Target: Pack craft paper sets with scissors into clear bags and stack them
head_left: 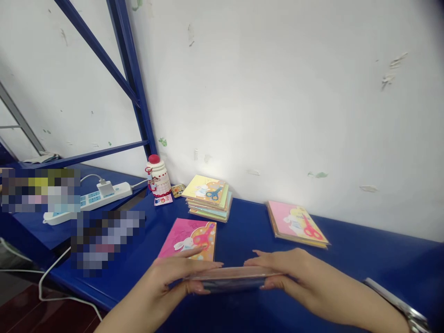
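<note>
Both my hands grip a thin packet in clear wrap (236, 274), seen edge-on over the front of the blue desk. My left hand (173, 275) pinches its left end, thumb below and fingers on top. At the right end, my right hand (294, 280) holds it the same way. Just beyond my left hand lies a pink packet with a rabbit and scissors picture (187, 236), partly covered by my fingers. Farther right rests a light pink packet with red scissors (294, 223). A stack of similar packets (208, 196), yellow on top with blue scissors, sits near the wall.
A white bottle with a red lid (158, 178) stands by the blue metal post (130, 69), small sachets at its base. To the left are a white power strip (104, 196) with a plugged-in charger and a trailing white cable (41, 282). Blurred-out items lie nearby.
</note>
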### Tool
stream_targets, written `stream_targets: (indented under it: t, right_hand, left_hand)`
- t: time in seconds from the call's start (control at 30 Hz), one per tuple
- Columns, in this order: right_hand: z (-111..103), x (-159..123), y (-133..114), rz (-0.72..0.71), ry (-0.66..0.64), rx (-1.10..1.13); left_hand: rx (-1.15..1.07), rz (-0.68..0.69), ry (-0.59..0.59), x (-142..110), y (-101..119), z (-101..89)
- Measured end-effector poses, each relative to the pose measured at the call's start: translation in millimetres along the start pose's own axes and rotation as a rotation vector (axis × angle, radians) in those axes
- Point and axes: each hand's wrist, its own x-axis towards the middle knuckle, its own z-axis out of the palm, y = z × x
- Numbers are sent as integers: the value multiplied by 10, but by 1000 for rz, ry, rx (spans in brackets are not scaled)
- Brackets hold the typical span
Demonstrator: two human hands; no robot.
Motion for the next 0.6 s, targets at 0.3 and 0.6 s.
stream_targets:
  t: [0.3,0.6]
  right_hand:
    - [655,691,141,-460,282,-560]
    - [1322,1067,237,-523,308,-644]
  left_hand:
    - [345,232,259,-85,-664,-387]
    - [281,-77,190,-339,-1047,-479]
